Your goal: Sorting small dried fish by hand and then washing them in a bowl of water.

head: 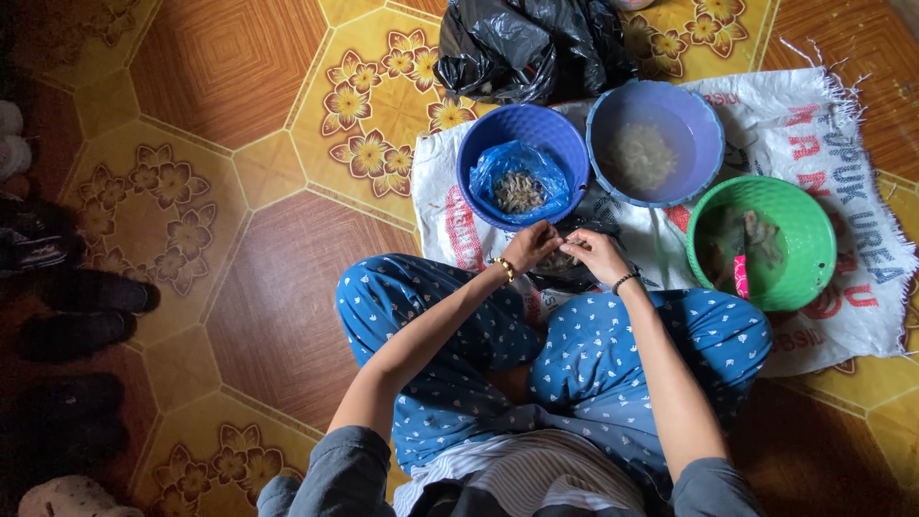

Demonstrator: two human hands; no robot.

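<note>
Both arms reach forward over crossed legs, left hand (531,245) and right hand (595,255) meeting, fingers pinched close together.

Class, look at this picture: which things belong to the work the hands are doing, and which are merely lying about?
In use: left hand and right hand, meeting over a small dark pile; blue bowl with blue bag; lavender bowl; green bowl; white sack.

Lying about: black plastic bag; dark shoes.

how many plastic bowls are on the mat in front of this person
3. A dark blue bowl lined with a blue bag sits nearest the left hand; a pale purple bowl is behind, centre; a green bowl is to the right. None looks hidden.
</note>
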